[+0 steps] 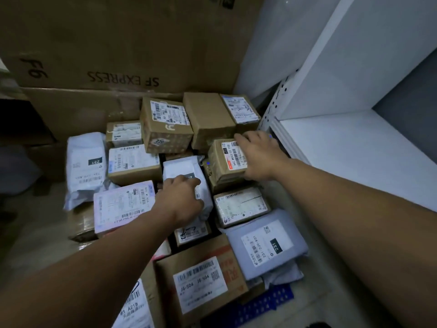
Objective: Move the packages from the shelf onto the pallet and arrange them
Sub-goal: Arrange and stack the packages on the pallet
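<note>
White bag [186, 169] near the middle of the stack on the pallet [272, 301], wedged on edge in a gap between boxes. Long axis running away from the body, near end swung slightly right. Left hand [179, 197] on its near half, come at from the left, fingers curled over the top and gripping it. Clearly the nearer hand for this one, so any shift of the bag likely along that axis or straight up out of the gap. Just right of the bag and touching its far corner: small brown box [227, 159] with an orange-striped label, sitting on top of another box. Right hand [257, 157] laid across its right side, fingers stretched toward the far edge, thumb at the near corner. Cannot tell whether pressing or gripping. Tight quarters all round: labelled box [132, 164] and flat white parcel [123, 207] hard against the left side, taped box [241, 205] near right, grey bag [267, 242] beyond that toward the body. Dotted box [165, 129] at the back, big carton [118, 43] standing behind the whole stack. White shelf [354, 147] close on the right. Probable snag: bag catching on neighbours' corners if dragged sideways.
</note>
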